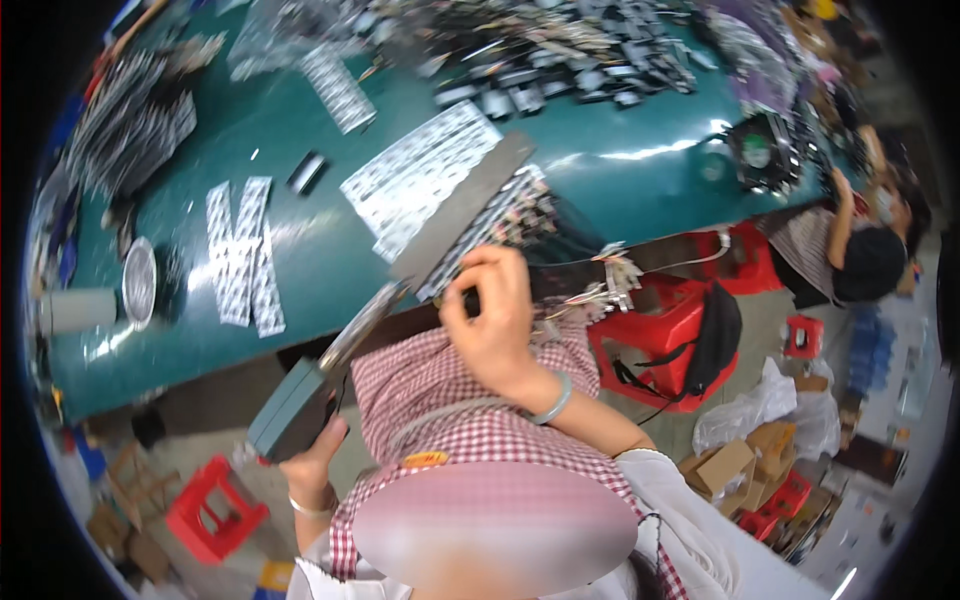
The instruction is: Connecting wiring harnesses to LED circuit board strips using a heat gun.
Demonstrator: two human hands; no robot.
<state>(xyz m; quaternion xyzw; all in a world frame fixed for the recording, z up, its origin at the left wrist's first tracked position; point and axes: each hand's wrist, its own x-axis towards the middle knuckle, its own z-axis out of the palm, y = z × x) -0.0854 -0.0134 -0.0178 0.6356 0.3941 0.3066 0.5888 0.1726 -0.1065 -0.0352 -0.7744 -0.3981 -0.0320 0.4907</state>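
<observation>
My left hand (316,455) is closed round the grey-green boxy handle of a hand tool (288,408). From the handle a shiny metal shaft runs up to a long flat grey bar, which lies slantwise over the near edge of the white patterned sheets (425,165). Beside the bar sits a row of slim strips with wire ends (515,215). My right hand (492,320) is just below that row, its fingers curled and thumb close to the index finger. Whatever it pinches, if anything, cannot be made out.
Green table (630,170); a heap of dark parts with wires (560,60) at its back. Narrow patterned strips (240,255), a small black piece (307,173) and a metal bowl (140,282) lie left. Red stools (655,345) and cartons stand right. Another person (870,250) sits far right.
</observation>
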